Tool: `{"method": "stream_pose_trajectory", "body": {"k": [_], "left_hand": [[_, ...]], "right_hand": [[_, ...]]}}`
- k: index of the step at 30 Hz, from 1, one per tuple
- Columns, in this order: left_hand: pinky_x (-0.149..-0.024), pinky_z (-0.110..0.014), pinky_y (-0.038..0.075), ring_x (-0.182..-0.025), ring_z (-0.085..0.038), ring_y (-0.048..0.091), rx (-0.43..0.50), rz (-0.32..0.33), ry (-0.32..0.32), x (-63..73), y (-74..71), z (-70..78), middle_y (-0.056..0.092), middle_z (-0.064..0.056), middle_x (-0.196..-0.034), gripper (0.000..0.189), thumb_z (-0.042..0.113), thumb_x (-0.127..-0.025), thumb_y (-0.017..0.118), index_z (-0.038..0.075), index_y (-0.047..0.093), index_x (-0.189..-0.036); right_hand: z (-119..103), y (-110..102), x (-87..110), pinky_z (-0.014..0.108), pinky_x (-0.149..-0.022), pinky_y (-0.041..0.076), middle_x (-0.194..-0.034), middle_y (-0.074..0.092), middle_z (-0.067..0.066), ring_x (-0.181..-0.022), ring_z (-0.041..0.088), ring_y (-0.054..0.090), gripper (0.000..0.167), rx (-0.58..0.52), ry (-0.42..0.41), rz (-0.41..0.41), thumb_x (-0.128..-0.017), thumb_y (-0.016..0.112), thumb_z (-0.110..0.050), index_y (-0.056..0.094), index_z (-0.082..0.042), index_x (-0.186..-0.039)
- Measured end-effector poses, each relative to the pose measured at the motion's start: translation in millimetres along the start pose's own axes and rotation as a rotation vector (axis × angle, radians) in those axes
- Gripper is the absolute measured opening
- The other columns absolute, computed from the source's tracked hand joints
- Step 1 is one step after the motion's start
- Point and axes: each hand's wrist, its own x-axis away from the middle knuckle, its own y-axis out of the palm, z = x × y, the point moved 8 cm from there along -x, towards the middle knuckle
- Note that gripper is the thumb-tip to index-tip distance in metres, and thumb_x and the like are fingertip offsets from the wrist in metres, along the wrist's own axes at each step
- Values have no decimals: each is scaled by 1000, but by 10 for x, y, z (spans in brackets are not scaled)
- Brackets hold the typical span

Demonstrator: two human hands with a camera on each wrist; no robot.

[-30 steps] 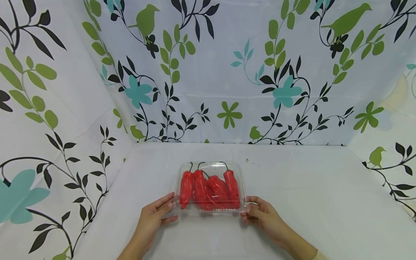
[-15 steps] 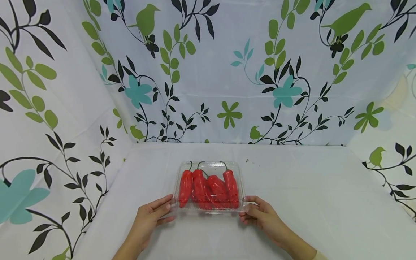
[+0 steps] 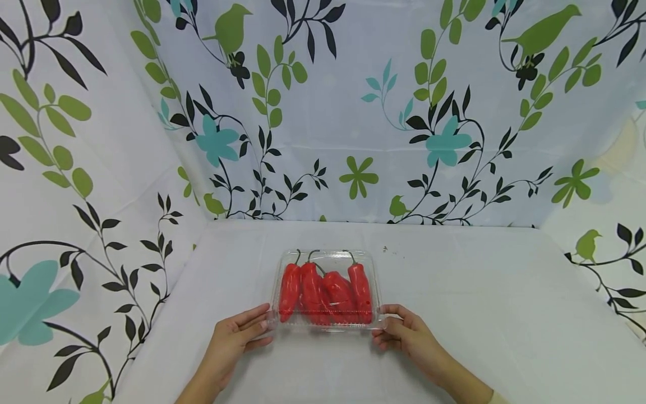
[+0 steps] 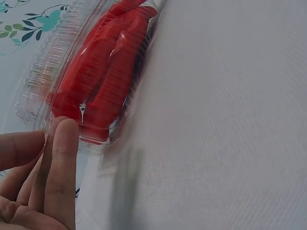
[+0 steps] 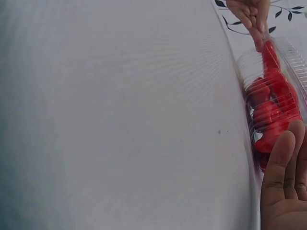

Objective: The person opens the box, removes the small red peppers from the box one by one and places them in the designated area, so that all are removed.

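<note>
A clear plastic clamshell box (image 3: 330,257) sits in the middle of the white table. Inside it lie several red peppers (image 3: 290,292) with thin green stems, mostly side by side. My left hand (image 3: 234,336) pinches the near left corner of the box between thumb and fingers; in the left wrist view the fingertips (image 4: 65,139) are right at its rim. At the near right corner, my right hand (image 3: 404,331) pinches the edge, thumb on top. The right wrist view shows the box's ridged side (image 5: 252,62) stretched between both hands.
The white cloth-covered table (image 3: 479,303) spreads out around the box. A patterned curtain (image 3: 323,123) with leaves, birds and flowers stands behind it and along both sides. A few small dark specks (image 3: 386,248) mark the cloth behind the box.
My left hand and the box have shifted slightly left since the first frame, then hold almost still. The right hand keeps its grip, and the head view has tilted a little.
</note>
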Motion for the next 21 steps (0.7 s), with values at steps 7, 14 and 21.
{"method": "stream_pose_trajectory", "body": {"k": [7,14,21], "left_hand": [[-81,-37,58,-95,-25,74,-30,33,8,18,4,-17,71,-24,-112,40,-1,-96,65,-10,58,-135],[-80,-35,58,-93,-28,74,-14,42,24,29,6,-17,73,-23,-106,41,-1,-95,67,-12,58,-134],[-78,-34,59,-89,-28,74,-4,78,16,11,15,-15,74,-23,-101,38,-7,-93,65,-12,61,-130]], "right_hand": [[57,-23,9,34,-84,57,-109,68,20,-95,25,68,39,5,47,-7,-105,54,-20,46,7,-132],[61,-5,27,35,-84,57,-108,68,18,-95,24,68,30,-24,39,-56,-106,53,-20,52,4,-123],[59,3,28,35,-85,57,-107,69,18,-94,24,68,28,-23,54,-66,-105,55,-21,55,3,-119]]}}
